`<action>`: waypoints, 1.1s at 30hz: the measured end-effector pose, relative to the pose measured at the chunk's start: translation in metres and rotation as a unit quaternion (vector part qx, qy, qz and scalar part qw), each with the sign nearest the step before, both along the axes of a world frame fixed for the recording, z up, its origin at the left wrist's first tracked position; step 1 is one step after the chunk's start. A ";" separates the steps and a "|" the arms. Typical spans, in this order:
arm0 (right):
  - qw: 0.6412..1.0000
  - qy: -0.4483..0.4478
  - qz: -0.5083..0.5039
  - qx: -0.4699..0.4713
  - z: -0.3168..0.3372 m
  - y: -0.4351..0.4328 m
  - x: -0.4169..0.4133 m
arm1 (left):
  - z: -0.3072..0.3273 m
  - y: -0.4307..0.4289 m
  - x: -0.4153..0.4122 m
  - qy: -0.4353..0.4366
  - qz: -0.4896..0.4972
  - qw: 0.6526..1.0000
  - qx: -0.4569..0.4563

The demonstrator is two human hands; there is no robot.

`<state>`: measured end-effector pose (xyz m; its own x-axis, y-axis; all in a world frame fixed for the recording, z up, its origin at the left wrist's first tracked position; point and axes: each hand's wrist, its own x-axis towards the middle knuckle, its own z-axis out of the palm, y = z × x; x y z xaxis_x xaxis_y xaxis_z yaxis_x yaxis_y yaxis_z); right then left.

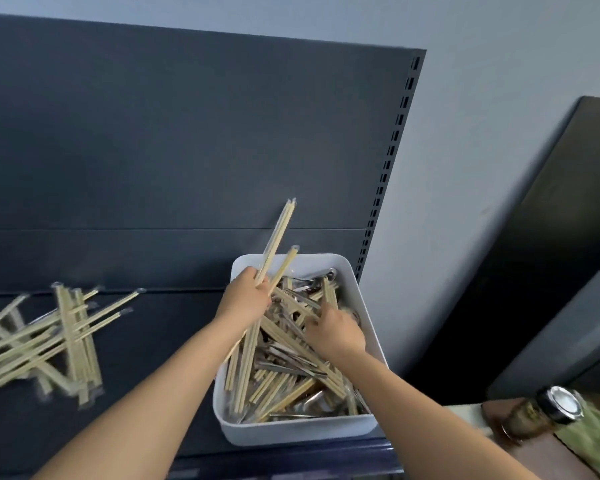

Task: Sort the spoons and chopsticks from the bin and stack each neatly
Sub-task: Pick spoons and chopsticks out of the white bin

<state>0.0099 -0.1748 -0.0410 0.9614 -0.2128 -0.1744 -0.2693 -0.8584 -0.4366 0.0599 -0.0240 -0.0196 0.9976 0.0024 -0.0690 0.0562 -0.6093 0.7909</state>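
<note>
While I watch through the head camera, step: pulling chopsticks out of the mixed bin; spoons look untouched, as far as I can judge.
left hand [245, 299]: closed round a small bundle of held chopsticks [278, 237], lifted above the bin with the tips fanning up and away. My read: it acts as the collector, so several go across in one trip.
right hand [336, 332]: down in the bin, fingers dug into the tangle. Can't tell if it has hold of anything because of blur and clutter.
bin [361, 431]: white, on the right end of the dark shelf [160, 327], well filled with wrapped chopsticks and metal spoons [312, 288] crossed over each other.
sorted pile [49, 341]: chopsticks on the shelf well left of the bin, crisscrossed, dropped rather than squared up.
spoon stack: none in view.
progress: early to middle, my guess.
next: add to the bundle or carry it left, then align the pile.
risk: slippery wrappers, so the bundle could splay; spoons may snag on sticks lifted from under them.
other: jar [548, 410] with a metal lid on a green cloth [596, 441], far right, blurred.
</note>
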 end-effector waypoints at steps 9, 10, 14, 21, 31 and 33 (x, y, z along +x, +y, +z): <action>0.988 0.095 0.107 0.062 -0.009 0.051 -0.008 | -0.008 0.018 -0.037 0.028 0.042 0.999 0.021; 0.989 0.091 0.117 0.031 -0.008 0.056 -0.007 | -0.007 0.021 -0.039 0.031 0.048 0.998 0.002; 0.988 0.100 0.113 0.008 -0.011 0.069 0.001 | -0.002 0.032 -0.048 0.042 0.063 0.997 -0.025; 0.968 0.097 -0.016 0.229 0.005 0.061 -0.004 | 0.001 0.044 -0.058 0.059 0.079 0.990 -0.104; 0.823 -0.054 -0.260 0.503 -0.003 0.080 -0.039 | 0.006 0.045 -0.095 0.078 0.097 0.972 -0.199; 0.819 -0.069 -0.251 0.511 0.001 0.087 -0.047 | 0.006 0.048 -0.102 0.079 0.104 0.968 -0.213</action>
<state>-0.0376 -0.0881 -0.0403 0.8229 -0.3987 -0.4048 -0.3634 0.1785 -0.9144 -0.0417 0.0244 -0.0136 0.9557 0.1393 -0.2594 0.2831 -0.1925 0.9396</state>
